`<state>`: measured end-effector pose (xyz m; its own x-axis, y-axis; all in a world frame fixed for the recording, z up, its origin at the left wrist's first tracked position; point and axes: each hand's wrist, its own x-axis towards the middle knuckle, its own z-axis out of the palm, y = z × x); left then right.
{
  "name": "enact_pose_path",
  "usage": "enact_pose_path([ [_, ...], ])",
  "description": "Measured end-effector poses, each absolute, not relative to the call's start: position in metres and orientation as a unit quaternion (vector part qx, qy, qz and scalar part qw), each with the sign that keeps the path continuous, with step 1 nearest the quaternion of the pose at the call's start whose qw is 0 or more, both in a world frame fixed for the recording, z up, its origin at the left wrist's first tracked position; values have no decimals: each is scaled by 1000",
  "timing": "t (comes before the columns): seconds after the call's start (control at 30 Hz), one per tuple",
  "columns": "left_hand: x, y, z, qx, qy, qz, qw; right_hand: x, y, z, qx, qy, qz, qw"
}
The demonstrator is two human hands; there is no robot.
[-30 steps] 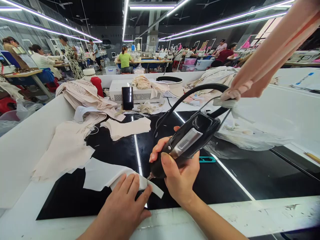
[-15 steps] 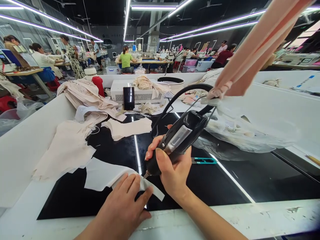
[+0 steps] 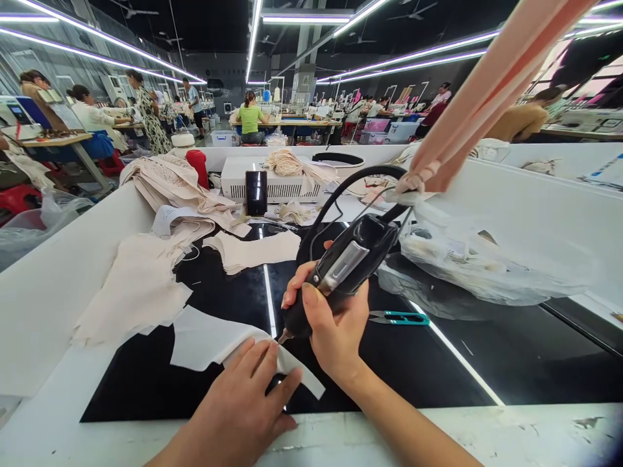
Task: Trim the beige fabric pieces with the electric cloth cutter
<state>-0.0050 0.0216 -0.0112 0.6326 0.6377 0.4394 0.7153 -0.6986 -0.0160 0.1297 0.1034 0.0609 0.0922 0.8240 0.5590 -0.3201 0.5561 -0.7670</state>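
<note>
My right hand is wrapped round a black handheld corded tool with a clear window in its side. Its pointed metal tip slants down to the edge of a white fabric piece, beside my left fingertips. With fingers stretched and thumb apart, my left hand presses the cloth onto the black glossy tabletop. The fabric is folded or overlapped by my fingers, and a narrow end reaches out to the right. A pink fabric strip is tied at the tool's top, near its black cable.
Teal thread snips lie right of my right hand. Pale fabric stacks are at the left and middle. Behind them stand a phone, a white vented box and a red container. A plastic bag rests at right.
The camera view has shifted slightly, so the scene sits a little further right. Both hands, the tool and the fabric hold nearly the same arrangement.
</note>
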Motion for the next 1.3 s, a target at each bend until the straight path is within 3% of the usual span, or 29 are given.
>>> enact_pose_path([
  [0.5, -3, 21, -15, -894, -390, -197, 98, 122, 108, 59, -200, -531, 414, 711],
  [0.77, -20, 23, 17, -894, -395, -208, 49, 126, 115, 59, -197, -544, 416, 702],
  [1.0, -51, 29, 15, -877, -462, -131, 9, 144, 110, 73, -193, -533, 415, 711],
  [1.3, -12, 14, 32, -853, -518, -60, -7, 168, 79, 71, -180, -535, 441, 698],
])
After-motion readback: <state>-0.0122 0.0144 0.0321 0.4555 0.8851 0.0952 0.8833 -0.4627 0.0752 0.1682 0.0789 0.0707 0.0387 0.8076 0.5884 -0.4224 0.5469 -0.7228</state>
